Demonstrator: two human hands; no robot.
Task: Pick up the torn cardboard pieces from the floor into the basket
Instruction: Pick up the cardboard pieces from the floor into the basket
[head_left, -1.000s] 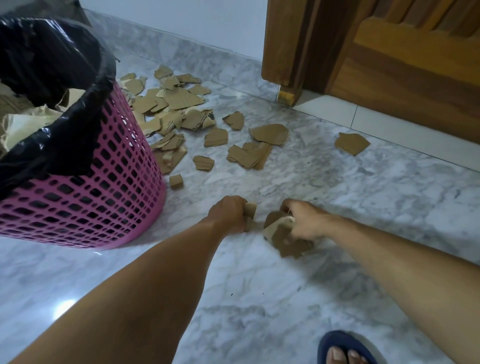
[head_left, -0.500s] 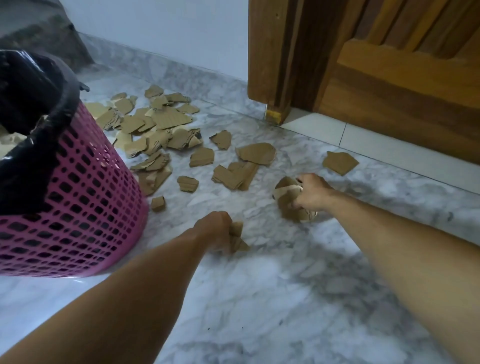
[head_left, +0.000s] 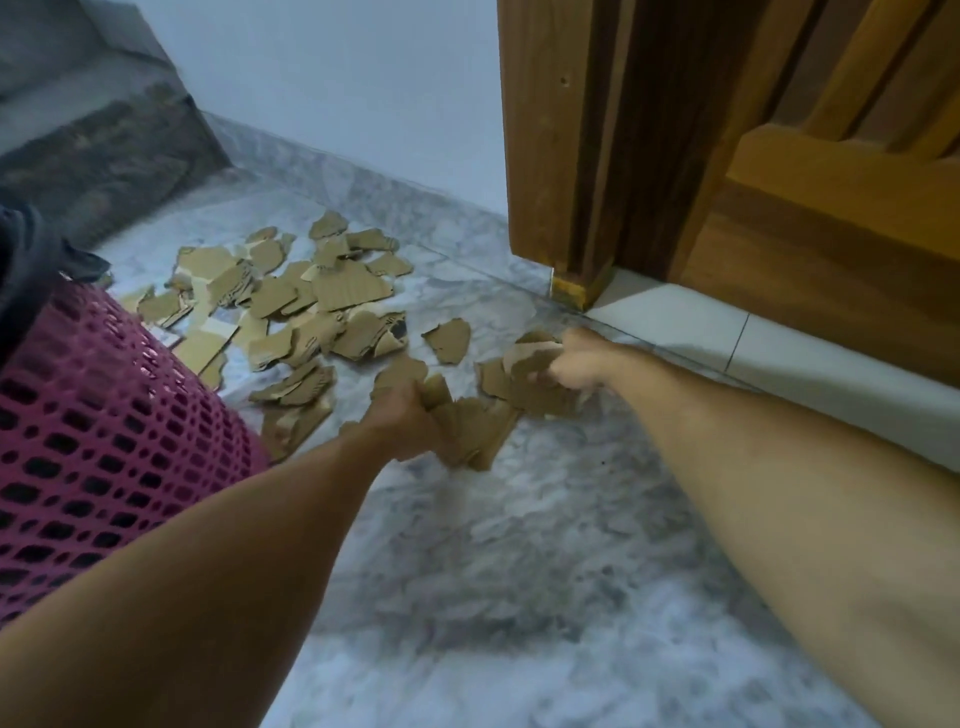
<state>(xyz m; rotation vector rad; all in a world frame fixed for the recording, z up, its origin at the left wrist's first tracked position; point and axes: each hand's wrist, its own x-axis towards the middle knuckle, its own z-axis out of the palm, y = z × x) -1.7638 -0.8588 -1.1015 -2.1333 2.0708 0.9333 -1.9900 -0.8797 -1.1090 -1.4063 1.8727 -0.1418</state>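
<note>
Several torn brown cardboard pieces (head_left: 291, 306) lie scattered on the marble floor beyond the pink mesh basket (head_left: 104, 431), which stands at the left with a black liner (head_left: 31, 260). My left hand (head_left: 400, 421) grips a bunch of cardboard pieces (head_left: 467, 431) low over the floor. My right hand (head_left: 576, 364) holds another bunch of pieces (head_left: 530, 384) just to the right, near the floor. The two hands are close together.
A wooden door frame (head_left: 561, 156) and door (head_left: 831, 197) rise at the back right above a white threshold (head_left: 701, 338). Dark stone steps (head_left: 93, 140) stand at the back left. Bare marble floor (head_left: 493, 571) spreads between my arms.
Both hands have reached farther out towards the scattered pile, each keeping its cardboard. The left hand now holds a larger bunch. The view has shifted so the basket sits further left.
</note>
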